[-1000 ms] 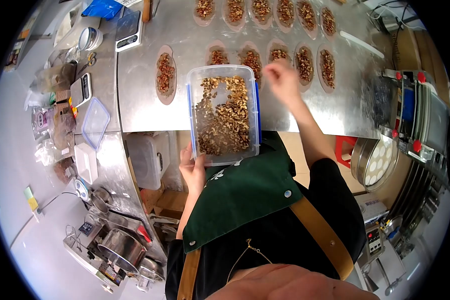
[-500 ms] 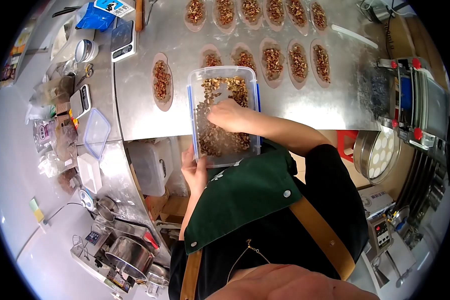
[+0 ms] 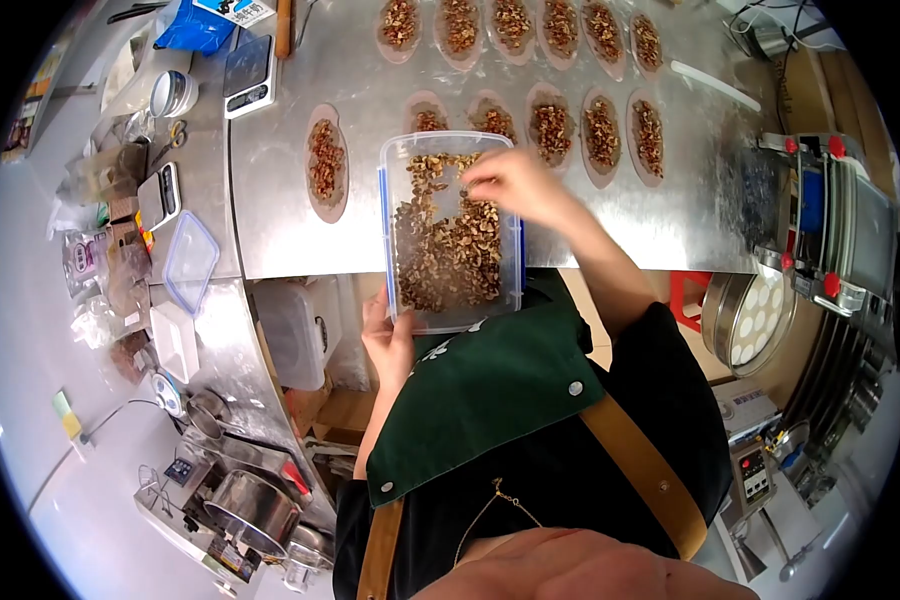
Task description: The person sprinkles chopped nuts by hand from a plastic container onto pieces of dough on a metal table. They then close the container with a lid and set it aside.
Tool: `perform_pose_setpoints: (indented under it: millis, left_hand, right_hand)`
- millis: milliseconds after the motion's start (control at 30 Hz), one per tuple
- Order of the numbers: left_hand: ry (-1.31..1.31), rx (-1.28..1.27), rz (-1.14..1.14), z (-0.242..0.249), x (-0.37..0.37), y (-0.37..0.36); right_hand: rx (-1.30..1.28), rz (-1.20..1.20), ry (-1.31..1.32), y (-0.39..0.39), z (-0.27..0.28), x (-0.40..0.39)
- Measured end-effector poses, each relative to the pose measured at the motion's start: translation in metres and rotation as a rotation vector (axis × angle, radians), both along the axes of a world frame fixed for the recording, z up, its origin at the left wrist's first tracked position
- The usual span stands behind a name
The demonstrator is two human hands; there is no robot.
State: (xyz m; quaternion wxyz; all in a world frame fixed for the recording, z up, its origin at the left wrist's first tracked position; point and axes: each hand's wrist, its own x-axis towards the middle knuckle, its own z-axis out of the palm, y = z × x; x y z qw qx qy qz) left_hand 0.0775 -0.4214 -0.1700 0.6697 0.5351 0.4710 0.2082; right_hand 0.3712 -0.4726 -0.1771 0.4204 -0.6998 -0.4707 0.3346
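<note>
A clear plastic container [image 3: 389,245] with blue side clips rests tilted at the table's front edge, against the apron. Chopped walnuts [image 3: 450,260] cover much of its bottom, with a bare patch toward the far end. My left hand [image 3: 388,335] grips its near left corner. Over the far right part, my right hand [image 3: 525,185] is closed, fingertips pinched together with small nut pieces at them. Beyond the container lie oval dough pieces [image 3: 601,175] topped with chopped nuts, in two rows. One more oval dough piece [image 3: 327,205] lies to the left.
Digital scales [image 3: 250,75] stand at the back left, with a rolling pin [image 3: 283,30] beside them. A clear lid [image 3: 191,262] lies on the left bench. A white strip [image 3: 715,86] is at the right. A machine with red knobs [image 3: 840,215] stands on the right edge.
My right hand has lifted from the middle of the walnuts and moved up and right, toward the container's far right side. My left hand keeps its hold.
</note>
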Motion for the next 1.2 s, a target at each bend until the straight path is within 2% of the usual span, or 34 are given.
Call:
perform_pose_setpoints:
  millis: [67, 100, 133, 200, 333, 633, 933, 1033, 1200]
  left_hand:
    - [0.015, 0.005, -0.004, 0.003, 0.000, 0.001]
    - [0.022, 0.008, -0.008, 0.003, 0.000, 0.002]
    - [0.019, 0.015, -0.002, 0.002, 0.000, 0.002]
    - [0.014, 0.026, 0.012, -0.002, -0.001, 0.001]
    - [0.024, 0.012, 0.034, 0.000, -0.002, -0.001]
    - [0.052, -0.001, 0.066, 0.007, 0.001, -0.004]
    - [0.044, -0.026, 0.065, 0.005, 0.000, -0.003]
    - [0.046, -0.021, 0.053, 0.007, 0.000, -0.002]
    - [0.035, -0.016, 0.058, 0.005, -0.002, -0.002]
  right_hand:
    - [-0.061, -0.181, 0.076, -0.015, -0.003, 0.040]
    - [-0.077, -0.296, -0.043, -0.023, -0.010, 0.060]
    - [-0.092, -0.387, -0.010, -0.030, -0.018, 0.080]
    - [-0.234, -0.467, -0.120, -0.037, -0.043, 0.120]
    - [-0.357, -0.437, -0.342, -0.036, -0.084, 0.151]
    - [-0.373, -0.412, -0.376, -0.034, -0.117, 0.142]
    - [-0.297, -0.554, -0.210, -0.043, -0.124, 0.159]
    - [-0.297, -0.575, -0.221, -0.035, -0.114, 0.165]
    - [-0.367, -0.537, -0.232, -0.020, -0.127, 0.181]
